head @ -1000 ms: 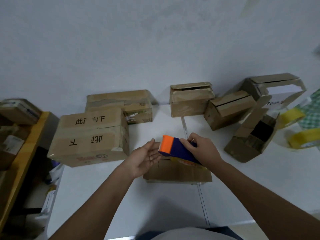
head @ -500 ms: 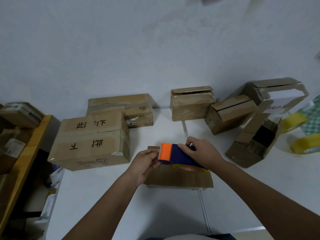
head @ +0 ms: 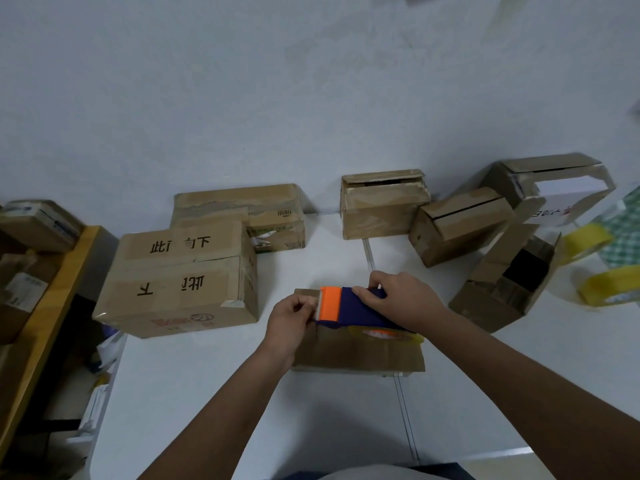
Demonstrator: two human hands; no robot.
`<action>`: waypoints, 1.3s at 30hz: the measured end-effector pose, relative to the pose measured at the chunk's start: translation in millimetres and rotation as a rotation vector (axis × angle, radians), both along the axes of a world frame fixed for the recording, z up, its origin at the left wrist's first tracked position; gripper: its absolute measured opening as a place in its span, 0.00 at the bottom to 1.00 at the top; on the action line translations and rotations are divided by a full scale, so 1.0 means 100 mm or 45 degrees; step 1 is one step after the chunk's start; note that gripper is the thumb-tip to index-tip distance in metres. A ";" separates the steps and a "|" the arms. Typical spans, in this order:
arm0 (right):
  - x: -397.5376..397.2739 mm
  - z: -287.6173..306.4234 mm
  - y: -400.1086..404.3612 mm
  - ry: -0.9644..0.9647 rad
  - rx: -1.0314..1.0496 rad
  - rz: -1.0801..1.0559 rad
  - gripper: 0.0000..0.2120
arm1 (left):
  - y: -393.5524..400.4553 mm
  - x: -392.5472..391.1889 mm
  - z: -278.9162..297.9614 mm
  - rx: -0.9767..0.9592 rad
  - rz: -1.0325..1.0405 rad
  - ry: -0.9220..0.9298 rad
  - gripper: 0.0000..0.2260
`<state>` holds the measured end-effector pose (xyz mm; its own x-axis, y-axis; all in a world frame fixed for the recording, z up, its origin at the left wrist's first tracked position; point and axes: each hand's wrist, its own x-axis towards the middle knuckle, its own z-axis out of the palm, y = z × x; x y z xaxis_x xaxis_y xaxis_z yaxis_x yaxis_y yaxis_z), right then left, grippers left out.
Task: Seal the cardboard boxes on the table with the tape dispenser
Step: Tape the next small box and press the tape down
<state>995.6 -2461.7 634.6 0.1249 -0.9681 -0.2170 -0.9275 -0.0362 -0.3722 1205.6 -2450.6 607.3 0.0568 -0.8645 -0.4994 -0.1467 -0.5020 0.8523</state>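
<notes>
A small flat cardboard box (head: 360,351) lies on the white table (head: 194,393) in front of me. Over its top I hold the tape dispenser (head: 349,308), blue with an orange front end. My right hand (head: 401,299) grips the dispenser's blue body from above. My left hand (head: 291,320) sits at the box's left end and pinches the tape end at the orange front. The roll of tape (head: 384,335) shows under the dispenser's rear.
A large printed box (head: 180,278) stands at left with another box (head: 249,213) behind it. Further boxes (head: 381,206) (head: 457,225) (head: 550,188) line the wall; an open one (head: 505,289) lies at right. Yellow tape rolls (head: 609,284) lie far right. A wooden shelf (head: 38,282) adjoins left.
The dispenser has come down from above the box onto its left end. My left hand went from an open palm beside it to pinching at the orange front.
</notes>
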 end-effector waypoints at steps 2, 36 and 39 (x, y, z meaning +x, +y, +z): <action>0.01 0.02 0.00 0.016 0.002 0.022 0.17 | 0.01 0.02 -0.01 -0.016 -0.014 -0.013 0.08; -0.01 0.00 0.00 0.239 0.065 0.006 0.23 | 0.06 0.61 -0.63 -0.044 0.348 0.019 0.08; 0.03 0.01 -0.02 0.270 0.105 0.016 0.25 | 0.05 0.64 -0.68 -0.065 0.368 0.020 0.08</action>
<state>999.0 -2463.9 635.6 0.0799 -0.9448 -0.3179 -0.9849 -0.0257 -0.1712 1269.4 -2445.6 539.4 0.2968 -0.8377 -0.4584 0.0092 -0.4775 0.8786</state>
